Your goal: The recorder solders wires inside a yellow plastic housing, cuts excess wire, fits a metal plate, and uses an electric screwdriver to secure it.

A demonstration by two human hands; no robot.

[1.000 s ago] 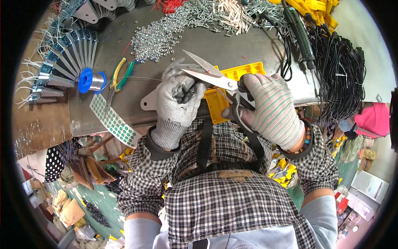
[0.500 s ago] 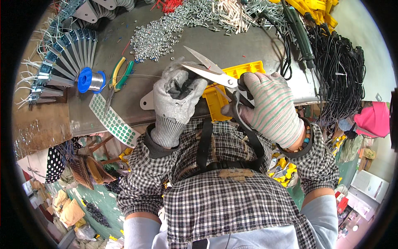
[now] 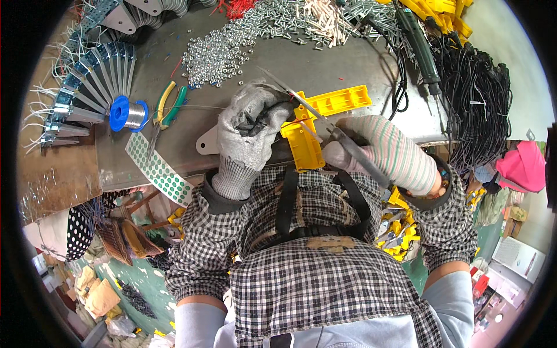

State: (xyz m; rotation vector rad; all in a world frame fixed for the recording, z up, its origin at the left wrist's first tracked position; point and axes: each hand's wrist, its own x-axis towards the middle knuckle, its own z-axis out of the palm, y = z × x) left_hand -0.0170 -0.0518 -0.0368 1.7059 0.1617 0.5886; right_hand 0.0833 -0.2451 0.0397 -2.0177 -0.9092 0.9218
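Right fingers round scissors; left fingers curled, grip unclear, beside an open yellow casing.

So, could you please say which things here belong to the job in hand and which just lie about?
Seemingly in use:
black-handled metal scissors, in the striped-gloved right hand
angled yellow plastic part

Apparently lying about:
metal pliers with yellow and green handles
white strip with round green dots
small silver metal nuts

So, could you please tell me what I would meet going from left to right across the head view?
Fanned metal strips, blue wire spool, pliers, left hand, yellow plastic part, right hand, black cable bundle, pink cloth.
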